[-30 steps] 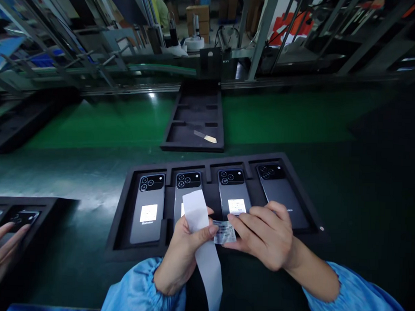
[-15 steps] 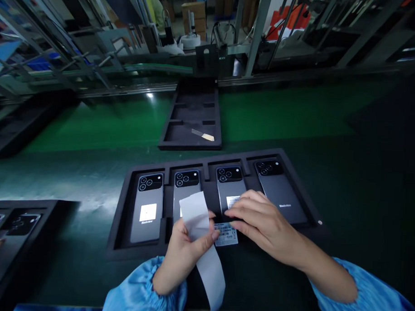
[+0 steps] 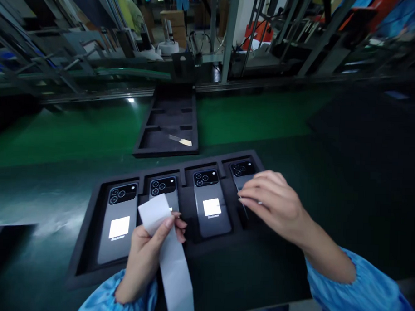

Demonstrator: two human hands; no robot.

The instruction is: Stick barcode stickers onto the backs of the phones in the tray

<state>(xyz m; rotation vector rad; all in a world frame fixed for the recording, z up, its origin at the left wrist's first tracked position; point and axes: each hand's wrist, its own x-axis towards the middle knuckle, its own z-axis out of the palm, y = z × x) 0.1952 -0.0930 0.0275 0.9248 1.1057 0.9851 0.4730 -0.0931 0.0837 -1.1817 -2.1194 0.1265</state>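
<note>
A long white strip of label backing paper is pinched in my left hand, its upper end folded over the fingers and its tail hanging toward me. Four-slot black foam tray lies below, with several grey smartphones face down in it. White labels show on the left phone and on the third phone; the strip and my left hand partly cover the second phone. Over the right phone, my right hand has its fingers pressed together; what they hold, if anything, is hidden.
Behind, another black foam tray stands on the green conveyor belt, with a small pale strip in it. A dark tray edge shows at left. Metal frames line the far side.
My right hand has moved from the third phone to the right one. The printed label seen by my left thumb is out of sight. The view has shifted right.
</note>
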